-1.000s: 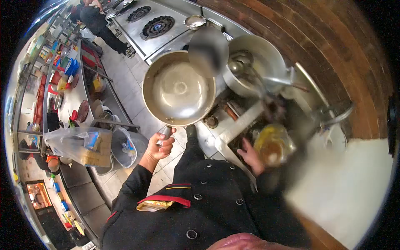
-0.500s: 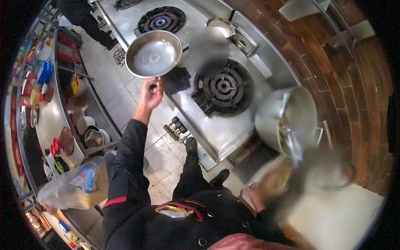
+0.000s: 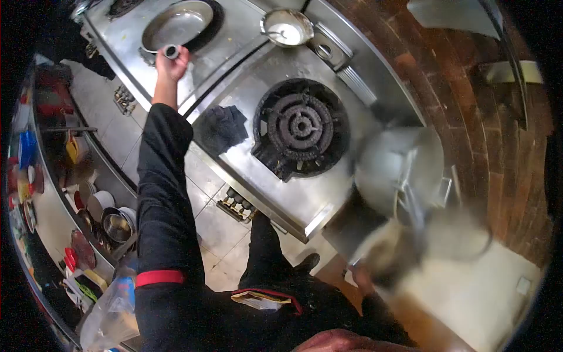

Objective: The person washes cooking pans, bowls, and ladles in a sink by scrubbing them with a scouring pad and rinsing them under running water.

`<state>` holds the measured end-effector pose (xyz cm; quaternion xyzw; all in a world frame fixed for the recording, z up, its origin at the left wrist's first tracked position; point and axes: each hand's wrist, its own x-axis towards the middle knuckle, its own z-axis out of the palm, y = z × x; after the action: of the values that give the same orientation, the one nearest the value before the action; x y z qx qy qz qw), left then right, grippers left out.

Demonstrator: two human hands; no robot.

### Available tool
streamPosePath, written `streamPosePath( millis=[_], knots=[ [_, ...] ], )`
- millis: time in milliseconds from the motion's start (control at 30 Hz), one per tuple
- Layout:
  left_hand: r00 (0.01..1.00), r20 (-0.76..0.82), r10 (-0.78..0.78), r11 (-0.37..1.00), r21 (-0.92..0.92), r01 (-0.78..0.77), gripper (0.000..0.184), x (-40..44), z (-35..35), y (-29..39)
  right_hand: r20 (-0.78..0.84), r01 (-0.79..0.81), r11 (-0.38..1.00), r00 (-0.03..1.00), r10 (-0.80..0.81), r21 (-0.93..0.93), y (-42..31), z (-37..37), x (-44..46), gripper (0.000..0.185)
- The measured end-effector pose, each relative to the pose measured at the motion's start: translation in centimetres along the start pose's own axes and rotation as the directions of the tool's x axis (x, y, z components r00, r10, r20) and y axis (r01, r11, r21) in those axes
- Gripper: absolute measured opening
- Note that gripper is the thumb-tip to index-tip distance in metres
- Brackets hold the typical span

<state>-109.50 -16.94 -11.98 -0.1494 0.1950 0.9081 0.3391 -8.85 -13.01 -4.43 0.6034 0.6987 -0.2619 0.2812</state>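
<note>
My left hand (image 3: 172,63) is closed round the handle of a metal pan (image 3: 177,26), which is over the far burner at the upper left of the stove (image 3: 234,88). Near my body at the lower right, my right hand (image 3: 362,276) is smeared, beside a blurred round thing with brownish contents (image 3: 384,255); its fingers cannot be made out. A black cloth (image 3: 220,128) lies on the stove, left of the near burner (image 3: 302,126).
A large pot (image 3: 399,161) stands right of the stove, next to a white board (image 3: 469,293). A small pan with white contents (image 3: 287,29) sits at the back. Shelves with bowls (image 3: 116,227) line the left. Another person's dark-clothed legs (image 3: 64,41) show at the upper left.
My left arm has reached forward and left, taking the pan from above the floor and stove edge to the far burner. The view has shifted, and my right hand has stayed low at the right.
</note>
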Motion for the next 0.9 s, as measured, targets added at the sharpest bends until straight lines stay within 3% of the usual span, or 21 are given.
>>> streamPosePath(
  millis=[33, 67, 100, 133, 167, 200, 267, 333, 400, 467, 500, 533, 567, 633, 700, 733, 767, 833, 900],
  knots=[
    [0.992, -0.093, 0.087, 0.992, 0.104, -0.078, 0.029, 1.6, 0.0, 0.8, 0.005, 0.169, 0.962, 0.985, -0.172, -0.214, 0.8, 0.6, 0.3, 0.058],
    [0.985, -0.167, -0.037, 0.999, 0.026, 0.042, 0.033, 2.1, 0.4, 1.5, 0.036, 0.386, 0.696, 0.887, -0.46, -0.606, 2.0, 1.2, 0.1, 0.05],
    [0.994, -0.003, -0.112, 0.994, -0.008, 0.112, 0.044, 2.8, -1.4, 2.4, 0.045, 0.408, 0.516, 0.815, -0.578, -0.753, 2.0, 1.5, 0.6, 0.043],
    [0.97, 0.16, -0.184, 0.982, -0.017, 0.189, 0.057, 3.4, -3.2, 3.2, 0.031, 0.386, 0.468, 0.797, -0.603, -0.795, 1.9, 1.5, 0.4, 0.037],
    [0.892, 0.342, -0.295, 0.953, 0.042, 0.299, 0.064, 6.2, -6.3, 4.9, 0.004, 0.286, 0.72, 0.93, -0.366, -0.632, 0.2, 1.2, -0.2, 0.04],
    [0.886, 0.348, -0.308, 0.95, 0.066, 0.304, 0.062, 4.6, -5.4, 3.1, -0.024, 0.08, 0.885, 0.994, -0.102, -0.459, -1.3, 1.1, -0.7, 0.044],
    [0.883, 0.332, -0.331, 0.944, 0.135, 0.302, 0.059, -1.3, -2.9, -0.8, -0.018, -0.189, 0.981, 0.982, 0.189, -0.037, -3.5, -1.1, -1.6, 0.065],
    [0.85, 0.341, -0.402, 0.916, 0.156, 0.371, 0.055, -6.8, -0.8, -5.5, 0.012, -0.253, 0.963, 0.968, 0.253, 0.091, -5.0, -2.4, -1.8, 0.096],
    [0.774, 0.346, -0.53, 0.847, 0.189, 0.496, 0.054, -11.8, 1.2, -10.5, 0.028, -0.236, 0.971, 0.972, 0.235, 0.042, -4.7, -2.4, -1.9, 0.103],
    [0.695, 0.384, -0.608, 0.794, 0.294, 0.532, 0.054, -15.8, 2.7, -14.6, 0.044, -0.279, 0.957, 0.96, 0.276, 0.08, -4.0, -3.7, -2.2, 0.094],
    [0.642, 0.415, -0.645, 0.764, 0.373, 0.526, 0.054, -17.7, 3.7, -16.4, 0.024, -0.186, 0.964, 0.982, 0.185, 0.188, -1.6, -3.7, -1.7, 0.077],
    [0.73, 0.326, -0.601, 0.785, 0.409, 0.465, 0.053, -19.4, 4.5, -17.7, -0.01, -0.089, 0.952, 0.995, 0.097, 0.292, 1.3, -3.3, -1.3, 0.062],
    [0.722, 0.328, -0.609, 0.779, 0.42, 0.466, 0.053, -21.1, 5.4, -18.9, 0.068, -0.062, 0.644, 0.998, 0.015, 0.763, 6.2, -1.8, -0.7, 0.034],
    [0.743, 0.298, -0.6, 0.744, 0.549, 0.381, 0.052, -24.5, 6.9, -21.2, -0.031, -0.111, 0.86, 0.989, 0.145, 0.498, 9.4, -4.6, -0.8, 0.023],
    [0.787, 0.238, -0.57, 0.705, 0.633, 0.319, 0.05, -27.7, 7.6, -23.0, -0.186, 0.056, 0.973, 0.982, -0.014, 0.224, 15.3, -4.0, 0.8, 0.017],
    [0.748, 0.264, -0.609, 0.675, 0.668, 0.313, 0.05, -29.4, 7.4, -23.8, -0.037, -0.101, 0.984, 0.993, 0.108, 0.144, 15.2, -6.2, 0.6, 0.014],
    [0.709, 0.284, -0.646, 0.643, 0.703, 0.304, 0.049, -31.3, 7.1, -24.7, -0.034, -0.086, 0.984, 0.995, 0.092, 0.158, 17.0, -5.8, 1.2, 0.014],
    [0.802, 0.207, -0.561, 0.571, 0.798, 0.194, 0.052, -36.1, 6.5, -26.9, -0.108, 0.204, 0.978, 0.974, -0.199, 0.036, 21.4, -5.0, 3.1, 0.011],
    [0.853, 0.223, -0.472, 0.554, 0.828, 0.09, 0.053, -44.8, 7.6, -30.8, -0.165, 0.318, 0.947, 0.932, -0.321, -0.049, 26.0, -1.7, 7.0, 0.01]
  ],
)
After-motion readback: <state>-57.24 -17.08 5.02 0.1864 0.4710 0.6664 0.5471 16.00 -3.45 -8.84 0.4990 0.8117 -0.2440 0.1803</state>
